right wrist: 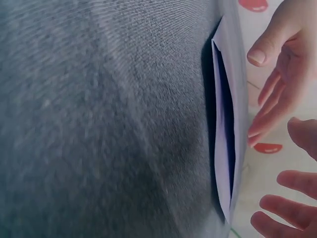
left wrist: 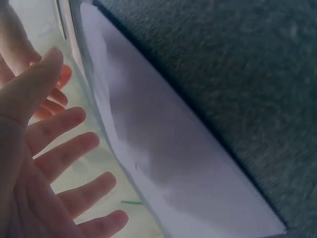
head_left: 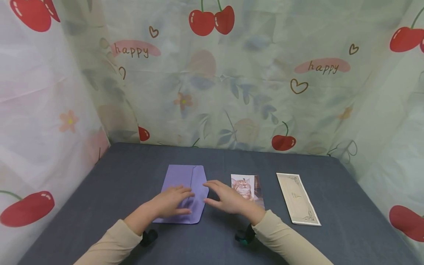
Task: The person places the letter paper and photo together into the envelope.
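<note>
A purple envelope (head_left: 177, 184) lies on the dark table, its flap side toward the right. Over its lower middle hovers my left hand (head_left: 172, 202), fingers spread and holding nothing; the left wrist view shows the same hand (left wrist: 54, 178) above the paper. My right hand (head_left: 228, 197) is at the envelope's right edge, fingertips overlapping the flap in the head view, thumb apart from the fingers. From the right wrist view, the flap of the envelope (right wrist: 223, 124) stands slightly raised with a dark gap beneath. The right hand's fingers (right wrist: 287, 210) are extended there.
Partly behind my right wrist lies a cat picture card (head_left: 243, 187), with a darker picture (head_left: 258, 186) beside it. Further right is a long beige card (head_left: 296, 198) with ornate corners. A patterned curtain (head_left: 212, 92) encloses the back and sides of the table (head_left: 139, 162).
</note>
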